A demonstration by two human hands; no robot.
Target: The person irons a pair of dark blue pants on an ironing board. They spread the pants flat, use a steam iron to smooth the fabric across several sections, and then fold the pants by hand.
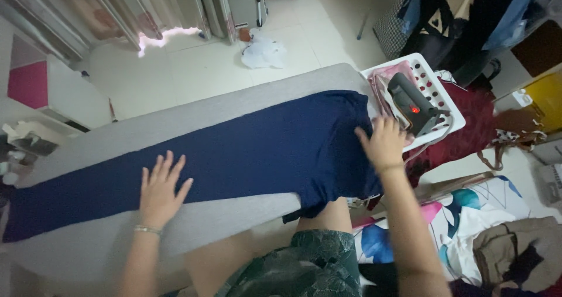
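A navy blue garment [246, 150] lies spread lengthwise on the grey ironing board [222, 218]. The left hand [161, 188] rests flat on the cloth, fingers apart, gripping nothing; the right hand [383, 143] presses open-palmed on its far end. A dark iron [413, 103] stands on the white rack [451, 106] just beside the right hand.

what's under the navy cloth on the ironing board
Under the navy cloth lies the grey ironing board, its cover showing along both long edges. Both hands, left and right, press flat on top. The board's middle is covered, so anything there cannot be seen.
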